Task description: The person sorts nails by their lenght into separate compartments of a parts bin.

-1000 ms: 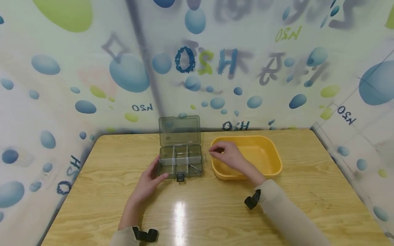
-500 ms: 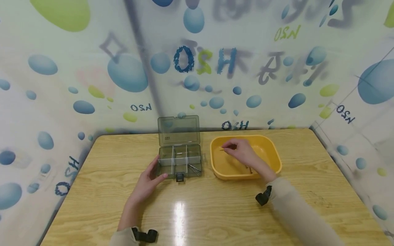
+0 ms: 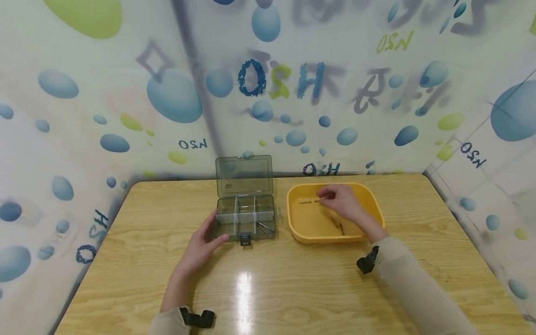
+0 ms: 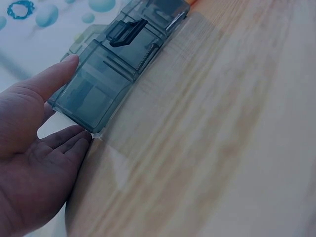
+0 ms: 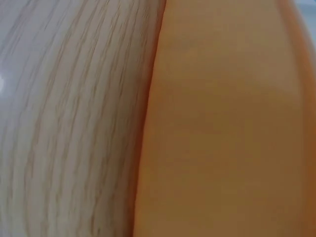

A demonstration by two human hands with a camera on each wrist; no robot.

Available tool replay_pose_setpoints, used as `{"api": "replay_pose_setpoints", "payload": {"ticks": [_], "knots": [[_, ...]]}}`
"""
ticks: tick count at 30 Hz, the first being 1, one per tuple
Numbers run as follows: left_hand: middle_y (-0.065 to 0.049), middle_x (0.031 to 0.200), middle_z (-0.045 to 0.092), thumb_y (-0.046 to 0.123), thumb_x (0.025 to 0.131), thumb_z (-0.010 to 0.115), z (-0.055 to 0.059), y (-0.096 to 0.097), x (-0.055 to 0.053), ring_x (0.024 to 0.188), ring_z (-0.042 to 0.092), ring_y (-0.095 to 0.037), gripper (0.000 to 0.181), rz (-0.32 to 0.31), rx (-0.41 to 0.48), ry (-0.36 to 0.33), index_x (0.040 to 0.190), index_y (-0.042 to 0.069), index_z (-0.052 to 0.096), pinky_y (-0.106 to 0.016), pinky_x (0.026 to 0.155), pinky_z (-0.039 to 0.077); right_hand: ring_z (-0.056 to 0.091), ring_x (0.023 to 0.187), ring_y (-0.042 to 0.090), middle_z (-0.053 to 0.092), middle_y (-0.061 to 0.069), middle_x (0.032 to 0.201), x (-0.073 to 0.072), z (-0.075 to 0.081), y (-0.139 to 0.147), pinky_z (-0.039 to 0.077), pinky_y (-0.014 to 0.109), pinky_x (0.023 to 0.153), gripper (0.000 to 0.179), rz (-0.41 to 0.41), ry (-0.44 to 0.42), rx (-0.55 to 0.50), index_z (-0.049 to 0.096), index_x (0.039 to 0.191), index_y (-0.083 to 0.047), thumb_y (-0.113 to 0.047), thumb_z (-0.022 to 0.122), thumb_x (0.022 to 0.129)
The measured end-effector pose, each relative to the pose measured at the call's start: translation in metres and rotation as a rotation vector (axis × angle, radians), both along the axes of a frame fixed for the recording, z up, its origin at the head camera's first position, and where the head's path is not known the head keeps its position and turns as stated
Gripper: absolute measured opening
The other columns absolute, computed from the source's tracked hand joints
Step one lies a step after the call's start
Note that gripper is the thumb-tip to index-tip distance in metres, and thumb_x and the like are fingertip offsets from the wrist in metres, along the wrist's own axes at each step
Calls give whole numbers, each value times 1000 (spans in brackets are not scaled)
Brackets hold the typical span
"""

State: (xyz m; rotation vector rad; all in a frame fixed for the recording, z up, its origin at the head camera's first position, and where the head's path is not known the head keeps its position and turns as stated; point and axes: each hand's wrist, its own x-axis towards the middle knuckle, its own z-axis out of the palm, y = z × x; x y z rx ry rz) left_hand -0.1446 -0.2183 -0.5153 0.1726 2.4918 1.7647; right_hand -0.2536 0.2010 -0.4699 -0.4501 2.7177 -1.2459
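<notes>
On the table stands a grey see-through compartment box [image 3: 245,217] with its lid [image 3: 244,176] raised. My left hand [image 3: 200,246] rests at its left front corner; in the left wrist view the thumb [image 4: 61,74] lies on the front edge and the fingers reach the side. Several thin silver screws [image 3: 265,228] lie in the front right compartment. My right hand [image 3: 343,202] is inside the yellow tray [image 3: 303,223], fingertips right at a small screw [image 3: 317,201]; I cannot tell whether they pinch it. Another screw [image 3: 305,202] lies to its left, and more screws [image 3: 341,229] lie nearer the front.
The wooden table [image 3: 276,288] ends at a wall [image 3: 368,149] printed with blue and green drops. Box and tray stand side by side near the back edge, with a narrow gap between them. Only tray and table show in the right wrist view.
My right hand has moved right, from the tray's left rim to farther inside it. The screw at its fingertips half a second ago now lies uncovered. My left hand has stayed at the box.
</notes>
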Motion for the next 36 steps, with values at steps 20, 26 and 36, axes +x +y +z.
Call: {"api": "replay_pose_setpoints", "payload": {"ticks": [20,26,36], "knots": [[-21,167,19,16,97,73,-1,1,2,154,18,-35,84,22,4,-36,163,6,23,-41,122,18,68,99,30,75,15,109,-12,-9,4,58,46,88,22,20,40,243,77,113,1,-5,72,93],[-20,167,19,17,97,73,-1,0,2,154,17,-34,83,22,4,-33,163,6,24,-41,122,18,68,97,27,74,16,112,-11,-10,4,59,43,84,23,39,5,221,77,115,2,-6,73,94],[-19,168,20,20,98,73,0,1,1,154,17,-34,83,25,-7,-35,163,8,24,-42,123,17,65,94,25,73,15,110,-13,-14,6,57,41,83,24,17,-27,236,76,116,2,-6,74,93]]}}
